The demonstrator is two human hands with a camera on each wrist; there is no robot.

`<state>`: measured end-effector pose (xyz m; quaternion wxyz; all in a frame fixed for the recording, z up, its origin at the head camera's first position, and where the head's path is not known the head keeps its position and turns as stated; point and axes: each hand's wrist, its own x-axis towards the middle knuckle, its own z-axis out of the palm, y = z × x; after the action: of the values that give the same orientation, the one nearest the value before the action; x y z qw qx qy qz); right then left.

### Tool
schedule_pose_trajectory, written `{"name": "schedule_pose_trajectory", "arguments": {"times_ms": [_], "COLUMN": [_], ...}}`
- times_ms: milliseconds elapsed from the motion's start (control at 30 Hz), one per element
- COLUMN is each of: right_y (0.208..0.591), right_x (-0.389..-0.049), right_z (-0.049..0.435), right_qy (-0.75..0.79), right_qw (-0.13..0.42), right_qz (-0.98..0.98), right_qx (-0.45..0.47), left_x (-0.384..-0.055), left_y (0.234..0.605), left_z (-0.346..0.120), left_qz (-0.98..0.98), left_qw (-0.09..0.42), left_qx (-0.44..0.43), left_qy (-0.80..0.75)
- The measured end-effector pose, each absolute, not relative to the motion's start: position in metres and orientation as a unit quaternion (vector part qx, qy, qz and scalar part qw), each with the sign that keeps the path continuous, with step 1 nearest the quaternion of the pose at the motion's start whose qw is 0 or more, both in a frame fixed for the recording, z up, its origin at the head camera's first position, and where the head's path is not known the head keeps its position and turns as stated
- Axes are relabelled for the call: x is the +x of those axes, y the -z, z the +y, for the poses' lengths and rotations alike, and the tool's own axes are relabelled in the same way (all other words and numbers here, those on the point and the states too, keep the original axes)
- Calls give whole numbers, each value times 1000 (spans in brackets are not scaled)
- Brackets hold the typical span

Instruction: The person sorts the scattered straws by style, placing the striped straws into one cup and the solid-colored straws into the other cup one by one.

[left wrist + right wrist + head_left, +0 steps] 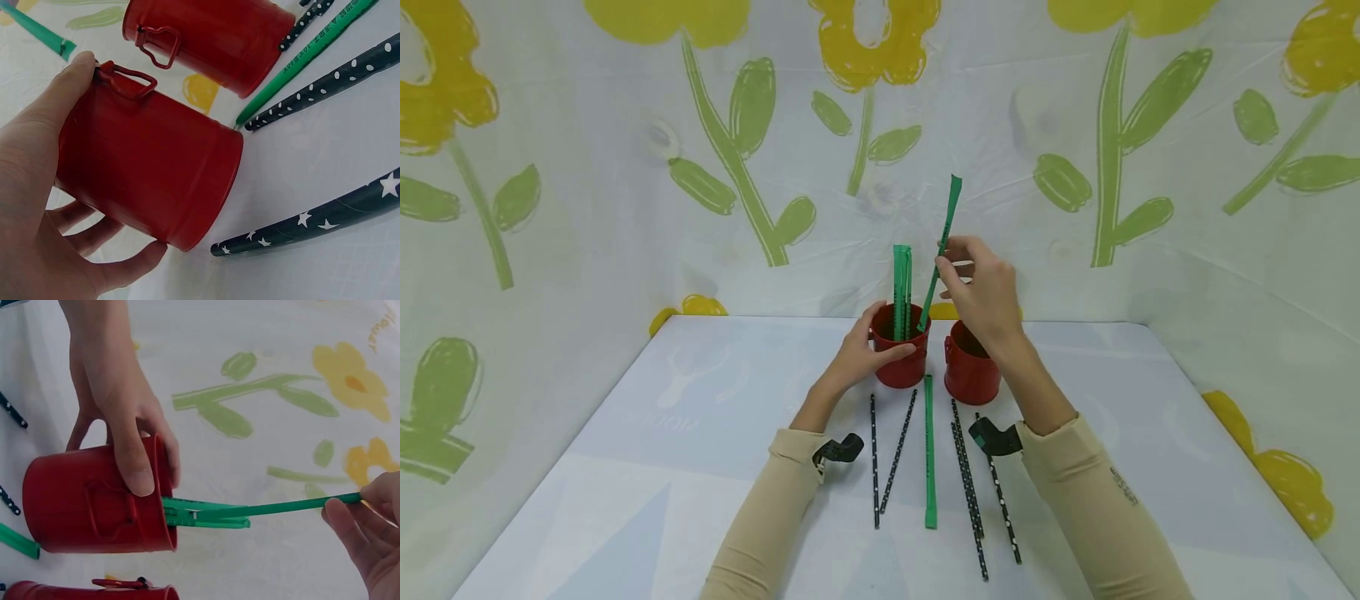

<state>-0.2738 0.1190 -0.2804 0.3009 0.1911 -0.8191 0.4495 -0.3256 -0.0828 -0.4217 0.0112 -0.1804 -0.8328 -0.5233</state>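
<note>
My left hand (855, 357) grips the left small red metal bucket (906, 371), with the thumb across its near side and the fingers round the other side. A few green wrapped straws (901, 279) stand in that bucket, leaning close together. Between thumb and fingertips, my right hand (983, 287) pinches another green wrapped straw (951, 204). Its lower end is at the bucket's mouth, beside the standing ones, as the right wrist view shows. The left wrist view shows the bucket's wire handle (128, 84) folded against its wall.
A second red bucket (972, 379) stands just right of the first. In front of them, one green wrapped straw (930, 458) lies on the white table (700, 450). Black patterned straws lie to its left (875, 471) and right (964, 471). A flowered cloth (970, 125) hangs behind.
</note>
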Motion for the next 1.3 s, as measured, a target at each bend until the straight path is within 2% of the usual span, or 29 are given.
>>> {"name": "schedule_pose_trajectory", "arguments": {"times_ms": [700,1300], "right_y": [320,328], "right_x": [-291,-298], "right_z": [111,104], "right_qy": [-446,-468], "right_qw": [236,183], "right_qz": [-852,-855], "right_qx": [144,128], "left_x": [-327,-327], "left_y": [423,423], "left_z": [-83,-84], "left_qz": [-830,-828], "left_qw": [17,17], "left_qx": [-190,-190], "left_qy": [524,528]}}
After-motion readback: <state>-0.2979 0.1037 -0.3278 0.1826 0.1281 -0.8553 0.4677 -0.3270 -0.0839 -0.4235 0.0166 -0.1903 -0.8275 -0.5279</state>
